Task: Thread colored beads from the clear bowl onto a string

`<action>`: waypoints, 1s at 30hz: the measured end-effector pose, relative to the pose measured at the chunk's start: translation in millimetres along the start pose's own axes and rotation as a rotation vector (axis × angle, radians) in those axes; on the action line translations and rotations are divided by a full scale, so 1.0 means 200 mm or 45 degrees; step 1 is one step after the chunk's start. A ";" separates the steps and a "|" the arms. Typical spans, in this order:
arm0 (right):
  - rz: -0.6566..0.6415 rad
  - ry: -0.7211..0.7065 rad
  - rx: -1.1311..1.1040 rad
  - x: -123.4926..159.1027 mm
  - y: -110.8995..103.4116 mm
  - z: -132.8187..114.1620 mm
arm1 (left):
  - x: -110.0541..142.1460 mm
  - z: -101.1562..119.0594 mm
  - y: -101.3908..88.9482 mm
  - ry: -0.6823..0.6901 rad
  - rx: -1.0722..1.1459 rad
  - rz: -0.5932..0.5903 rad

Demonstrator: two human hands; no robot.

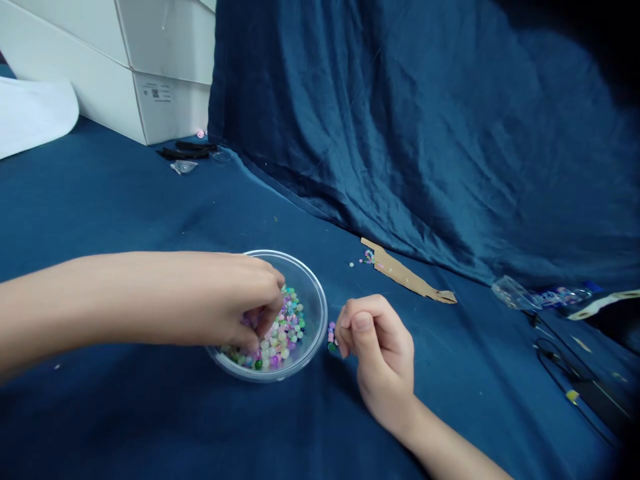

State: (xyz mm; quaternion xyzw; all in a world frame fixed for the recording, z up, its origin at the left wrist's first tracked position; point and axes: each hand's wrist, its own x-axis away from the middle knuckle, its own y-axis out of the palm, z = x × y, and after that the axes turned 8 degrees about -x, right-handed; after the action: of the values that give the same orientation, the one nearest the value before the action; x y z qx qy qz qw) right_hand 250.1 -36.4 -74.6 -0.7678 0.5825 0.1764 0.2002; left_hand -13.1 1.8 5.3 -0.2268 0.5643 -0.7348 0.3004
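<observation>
A clear round plastic bowl point(320, 293) full of small coloured beads point(285, 337) stands on the blue cloth. My left hand point(255, 297) reaches over its left rim, fingers curled down at the beads. Thumb and fingertips are close together there; anything between them is hidden. Right of the bowl, my right hand point(377, 350) is closed, with the thumb folded over the fingers. A short strand of purple, pink and dark green beads point(331, 337) hangs at its fingertips, beside the bowl's rim. The rest of the strand is hidden by the hand.
Behind my right hand lies a torn strip of brown cardboard point(405, 275), with a little cluster of beads point(369, 257) at its end. A plastic bottle point(550, 295) and black cables point(560, 363) are at right. White boxes point(170, 107) stand at back left.
</observation>
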 end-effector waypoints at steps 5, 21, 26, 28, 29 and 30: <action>-0.057 0.013 0.055 0.00 0.00 -0.02 | -0.04 0.00 -0.03 -0.027 0.490 -0.013; -0.127 -0.096 0.062 0.01 0.02 -0.04 | -0.12 -0.06 0.07 0.142 1.235 0.073; -0.115 -0.056 0.136 0.00 0.02 -0.06 | -0.12 -0.03 0.06 0.126 1.182 0.077; -0.119 -0.049 0.167 -0.01 0.02 -0.07 | -0.12 -0.03 0.06 0.116 1.179 0.073; -0.122 -0.050 0.182 -0.01 0.02 -0.07 | -0.12 -0.03 0.06 0.114 1.181 0.070; -0.123 -0.052 0.197 -0.01 0.02 -0.07 | -0.12 -0.03 0.05 0.115 1.178 0.070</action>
State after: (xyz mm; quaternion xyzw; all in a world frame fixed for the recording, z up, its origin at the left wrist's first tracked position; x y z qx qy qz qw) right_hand 245.6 -43.4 -61.6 -0.7734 0.5526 0.1366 0.2791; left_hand 2.3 20.8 -6.7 -0.0218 0.1953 -0.9102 0.3645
